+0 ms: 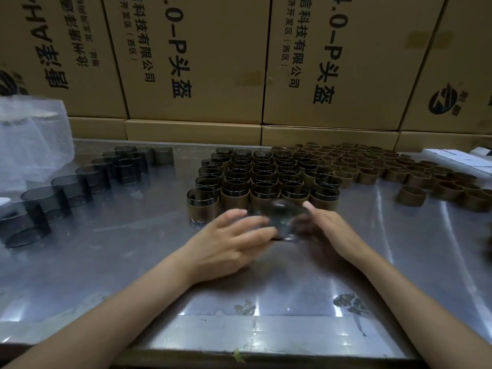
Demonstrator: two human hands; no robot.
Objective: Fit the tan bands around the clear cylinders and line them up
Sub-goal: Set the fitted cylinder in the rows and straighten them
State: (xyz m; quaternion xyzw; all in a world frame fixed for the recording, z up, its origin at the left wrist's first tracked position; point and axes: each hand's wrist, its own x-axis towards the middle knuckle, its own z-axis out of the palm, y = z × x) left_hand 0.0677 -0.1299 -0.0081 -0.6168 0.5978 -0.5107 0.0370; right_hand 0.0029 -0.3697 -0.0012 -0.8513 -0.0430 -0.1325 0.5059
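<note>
Both hands meeting over a blurred clear cylinder [283, 222] at table centre, just near of the finished block. Left hand [231, 242] curled round its left side, thumb along the near edge. Right hand [328, 230] on its right side, fingers bent toward it; grip lost in motion blur, cannot tell how tightly closed. Any band on this cylinder unreadable.

Banded cylinders [266, 179] packed in tidy rows on the steel table [133, 262], directly beyond the hands. Loose tan bands [386, 166] spread far right, one band [411, 196] apart from the rest on the near side. Bare cylinders [69, 186] in a diagonal line at left, running from near left toward far centre. Plastic bag [32, 139] at far left. Cardboard boxes [199, 62] stacked along the far edge.
</note>
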